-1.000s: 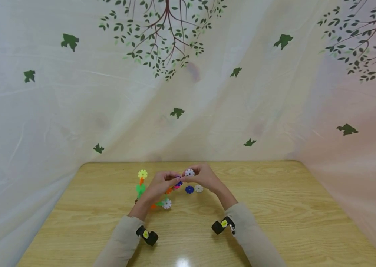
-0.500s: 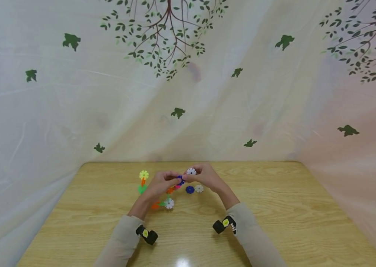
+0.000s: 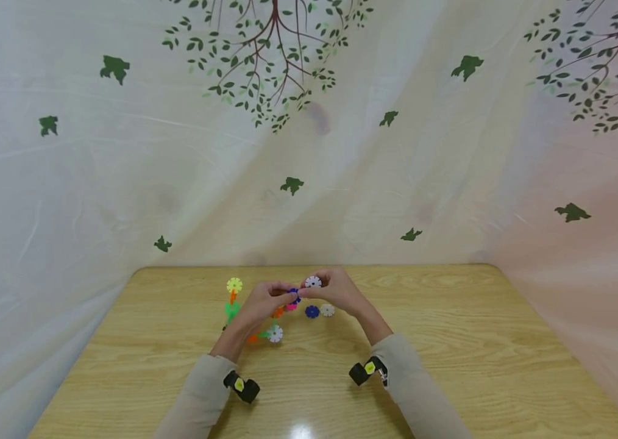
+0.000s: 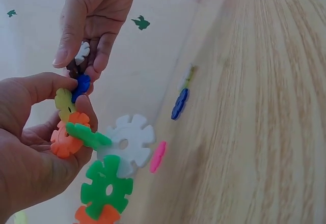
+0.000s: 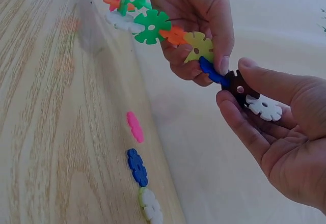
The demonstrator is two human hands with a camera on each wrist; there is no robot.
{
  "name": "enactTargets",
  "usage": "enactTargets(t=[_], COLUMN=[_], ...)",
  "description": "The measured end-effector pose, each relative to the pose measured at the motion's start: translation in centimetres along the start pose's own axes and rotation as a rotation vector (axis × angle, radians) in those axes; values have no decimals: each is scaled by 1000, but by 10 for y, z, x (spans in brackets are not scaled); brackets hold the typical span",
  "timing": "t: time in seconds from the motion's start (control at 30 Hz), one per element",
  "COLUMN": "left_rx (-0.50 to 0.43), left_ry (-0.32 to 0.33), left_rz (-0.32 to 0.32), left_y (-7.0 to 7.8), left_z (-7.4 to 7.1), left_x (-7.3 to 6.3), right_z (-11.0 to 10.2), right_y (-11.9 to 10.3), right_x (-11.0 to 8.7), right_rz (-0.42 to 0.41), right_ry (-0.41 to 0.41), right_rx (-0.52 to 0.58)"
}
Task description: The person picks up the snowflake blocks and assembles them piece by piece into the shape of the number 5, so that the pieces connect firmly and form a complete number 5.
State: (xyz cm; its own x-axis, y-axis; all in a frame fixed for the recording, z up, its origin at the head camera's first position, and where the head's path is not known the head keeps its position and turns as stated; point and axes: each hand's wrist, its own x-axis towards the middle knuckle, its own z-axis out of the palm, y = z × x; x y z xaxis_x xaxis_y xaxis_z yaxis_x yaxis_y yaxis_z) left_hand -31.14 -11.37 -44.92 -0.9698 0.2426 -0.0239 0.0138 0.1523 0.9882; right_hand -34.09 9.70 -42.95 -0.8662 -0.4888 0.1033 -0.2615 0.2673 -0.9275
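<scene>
Flat, notched plastic snowflake discs are joined into a chain between the hands. My left hand (image 3: 258, 305) pinches the chain near the blue disc (image 5: 210, 71) and the yellow disc (image 5: 202, 43), thumb on top. From the right, my right hand (image 3: 337, 291) grips a brown disc (image 5: 233, 81) between thumb and fingers. Its edge meets the blue disc right at the left fingertips. A white disc (image 5: 265, 111) is joined to the brown one, over the right fingers. Beyond the left hand the chain runs on through orange, green (image 4: 96, 180) and white (image 4: 136, 138) discs, partly hidden by that hand.
Below the hands, a loose blue disc (image 3: 311, 311) lies on the wooden table (image 3: 451, 366) beside a white disc (image 3: 328, 310). A pink disc (image 5: 134, 127) lies in line with them. A printed cloth (image 3: 205, 183) hangs behind the table's far edge.
Both hands stay almost in place with the same grip. The left part of the chain shifts a little right, then back left.
</scene>
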Motion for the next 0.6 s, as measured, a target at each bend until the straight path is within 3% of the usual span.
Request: enactTargets(t=[0.2,0.33,0.43,0.6], left_rx=[46,83,58,-17], left_ry=[-32,0,44,72], left_rz=[35,23,-6,-19], left_y=[2,0,-2,-3], left_z=[2,1,0,0], left_x=[-1,0,0,1], right_z=[-6,-10,-13,-11], right_y=[1,-2,-3,4], right_x=[-1,-2,-2,-2], right_rz=[33,15,18,57], right_ry=[-30,-7,20,42], right_rx=[29,-12,-1,117])
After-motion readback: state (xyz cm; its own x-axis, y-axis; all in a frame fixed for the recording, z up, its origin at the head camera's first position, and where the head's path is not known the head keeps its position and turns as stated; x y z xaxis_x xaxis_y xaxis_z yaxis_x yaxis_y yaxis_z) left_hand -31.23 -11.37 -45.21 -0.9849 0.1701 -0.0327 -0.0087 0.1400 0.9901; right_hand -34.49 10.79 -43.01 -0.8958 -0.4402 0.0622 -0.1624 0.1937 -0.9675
